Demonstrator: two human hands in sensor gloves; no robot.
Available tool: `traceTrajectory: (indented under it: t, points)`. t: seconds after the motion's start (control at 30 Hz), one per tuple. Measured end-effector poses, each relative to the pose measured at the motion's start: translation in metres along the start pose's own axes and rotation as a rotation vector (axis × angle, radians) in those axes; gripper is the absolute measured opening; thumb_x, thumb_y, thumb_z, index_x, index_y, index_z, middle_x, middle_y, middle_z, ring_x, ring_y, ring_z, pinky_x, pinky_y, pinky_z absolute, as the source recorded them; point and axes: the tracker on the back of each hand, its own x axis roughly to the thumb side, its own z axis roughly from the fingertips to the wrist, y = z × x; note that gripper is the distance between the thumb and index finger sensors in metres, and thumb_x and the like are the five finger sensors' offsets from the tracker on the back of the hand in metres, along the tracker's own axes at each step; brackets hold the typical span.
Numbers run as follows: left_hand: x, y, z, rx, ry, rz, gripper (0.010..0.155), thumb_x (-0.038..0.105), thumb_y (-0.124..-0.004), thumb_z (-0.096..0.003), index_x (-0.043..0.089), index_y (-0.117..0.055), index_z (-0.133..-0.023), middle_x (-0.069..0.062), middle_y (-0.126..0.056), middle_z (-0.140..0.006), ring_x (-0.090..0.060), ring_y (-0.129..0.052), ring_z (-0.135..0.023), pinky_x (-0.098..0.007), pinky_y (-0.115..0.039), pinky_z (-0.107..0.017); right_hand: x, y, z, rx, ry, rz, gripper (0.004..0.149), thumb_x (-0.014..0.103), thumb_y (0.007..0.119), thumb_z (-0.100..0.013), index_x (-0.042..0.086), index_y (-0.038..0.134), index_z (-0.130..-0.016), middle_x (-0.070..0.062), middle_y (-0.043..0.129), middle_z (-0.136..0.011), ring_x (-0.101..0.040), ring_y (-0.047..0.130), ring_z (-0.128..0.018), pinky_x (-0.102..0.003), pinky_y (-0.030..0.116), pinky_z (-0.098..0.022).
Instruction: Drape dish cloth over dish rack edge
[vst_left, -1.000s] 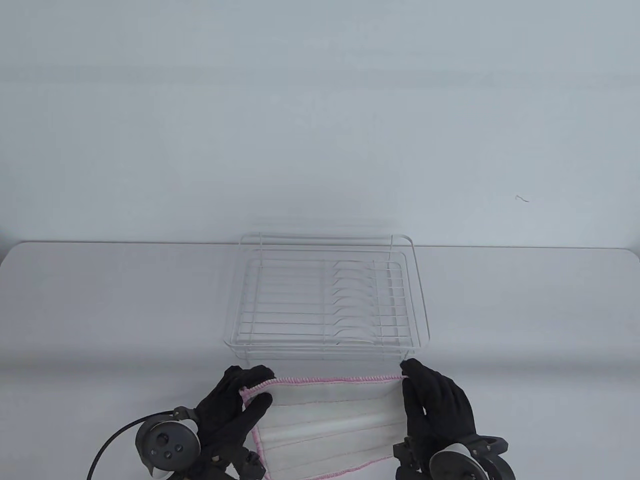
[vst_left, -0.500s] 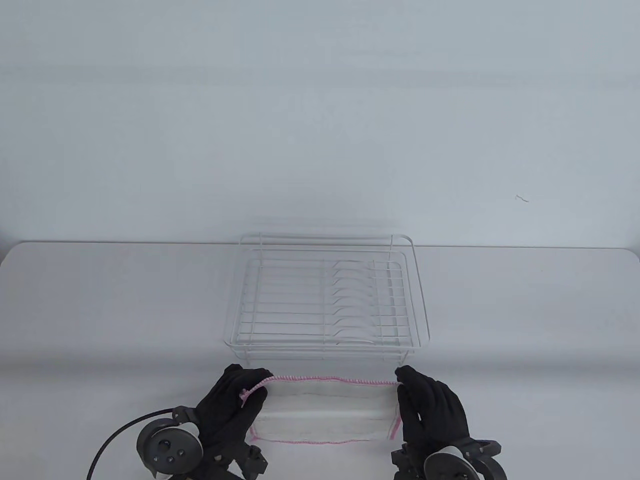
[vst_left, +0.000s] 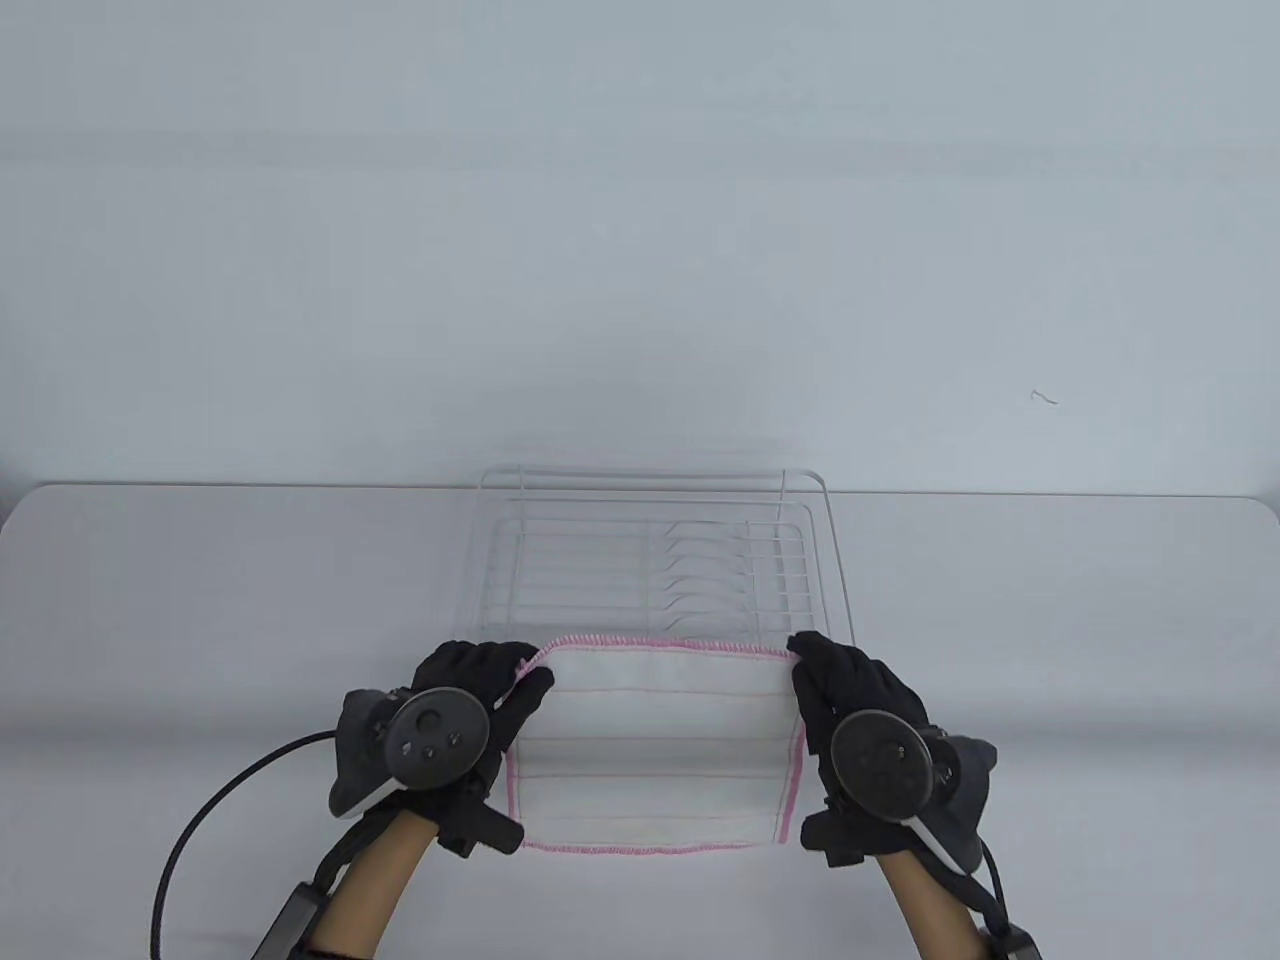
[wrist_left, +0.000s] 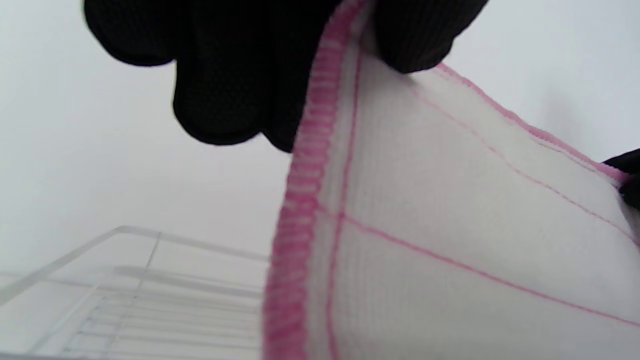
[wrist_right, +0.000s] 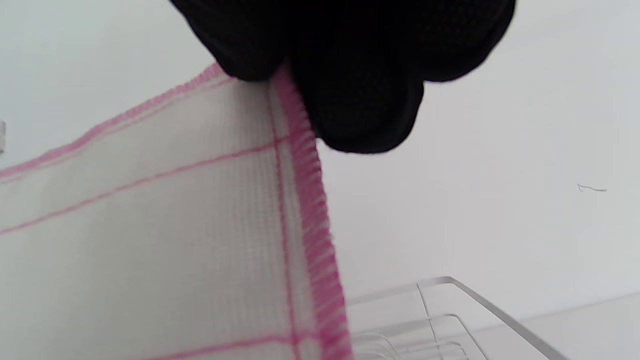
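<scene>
A white dish cloth (vst_left: 655, 745) with pink stitched edges and thin pink lines hangs spread between my hands. It covers the near part of the white wire dish rack (vst_left: 650, 545) in the table view. My left hand (vst_left: 500, 675) pinches its upper left corner. My right hand (vst_left: 815, 665) pinches its upper right corner. The left wrist view shows the cloth (wrist_left: 450, 225) hanging from my gloved fingers (wrist_left: 225, 75), with the rack (wrist_left: 135, 295) below. The right wrist view shows the cloth (wrist_right: 165, 225) under my fingers (wrist_right: 360, 75), with the rack's corner (wrist_right: 450, 320) beyond.
The rack stands mid-table near the far edge of the white table (vst_left: 200, 620). A black cable (vst_left: 215, 810) trails from my left wrist. A plain pale wall rises behind.
Both hands have lifted the cloth off the table and carried it forward, away from me. Its top edge now lies over the rack's near side in the table view.
</scene>
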Motion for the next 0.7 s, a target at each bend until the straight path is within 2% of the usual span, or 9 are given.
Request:
traceTrajectory:
  t: [0.2,0.23,0.4,0.57,0.63,0.7]
  points:
    - [-0.016,-0.031,-0.046,-0.107,0.12,-0.079,0.037,0.037,-0.069,-0.0578,0.014,-0.083,-0.084,-0.012,-0.097,-0.073,-0.037,-0.096,-0.068,-0.066,-0.066,-0.061,-0.009,0.04,-0.053,0.168,0.109,0.071,0.036,0.033,0.07,-0.06,0.021,0.075,-0.093,-0.005,0.09,-0.079,-0.02,0.095,-0.06,-0.039,0.076,-0.05]
    - [-0.022,-0.04,-0.053,-0.129,0.171,-0.07,0.038,0.037,-0.069,-0.0579,0.014,-0.082,-0.085,-0.013,-0.096,-0.075,-0.038,-0.095,-0.07,-0.068,-0.063,-0.062,-0.011,0.05,-0.063,0.188,0.131,0.083,0.036,0.033,0.07,-0.06,0.021,0.075,-0.093,-0.005,0.09,-0.079,-0.02,0.095,-0.06,-0.039,0.076,-0.05]
    - [-0.04,-0.07,-0.076,-0.176,0.251,0.008,0.037,0.035,-0.07,-0.0577,0.013,-0.083,-0.085,-0.021,-0.088,-0.091,-0.047,-0.084,-0.085,-0.075,-0.047,-0.065,-0.02,0.086,-0.091,0.31,0.194,0.145,0.036,0.032,0.07,-0.06,0.02,0.076,-0.093,-0.006,0.09,-0.08,-0.021,0.095,-0.06,-0.04,0.075,-0.051]
    - [-0.05,-0.091,-0.086,-0.239,0.253,-0.071,0.039,0.035,-0.07,-0.0578,0.012,-0.083,-0.086,-0.023,-0.083,-0.097,-0.049,-0.078,-0.09,-0.075,-0.044,-0.066,-0.027,0.118,-0.101,0.39,0.244,0.142,0.036,0.032,0.071,-0.06,0.02,0.077,-0.093,-0.007,0.091,-0.08,-0.023,0.096,-0.06,-0.041,0.075,-0.052]
    - [-0.054,-0.098,-0.087,-0.279,0.289,-0.081,0.045,0.035,-0.07,-0.0579,0.009,-0.078,-0.093,-0.025,-0.077,-0.101,-0.051,-0.072,-0.094,-0.075,-0.041,-0.066,-0.031,0.128,-0.101,0.419,0.248,0.15,0.036,0.033,0.071,-0.06,0.019,0.077,-0.093,-0.008,0.092,-0.08,-0.025,0.096,-0.061,-0.042,0.075,-0.052]
    - [-0.059,-0.101,-0.086,-0.29,0.307,-0.095,0.055,0.036,-0.069,-0.0583,0.004,-0.067,-0.103,-0.029,-0.066,-0.107,-0.052,-0.061,-0.099,-0.076,-0.037,-0.066,-0.034,0.134,-0.099,0.442,0.244,0.148,0.041,0.034,0.07,-0.061,0.017,0.073,-0.097,-0.012,0.088,-0.088,-0.031,0.094,-0.07,-0.046,0.072,-0.058]
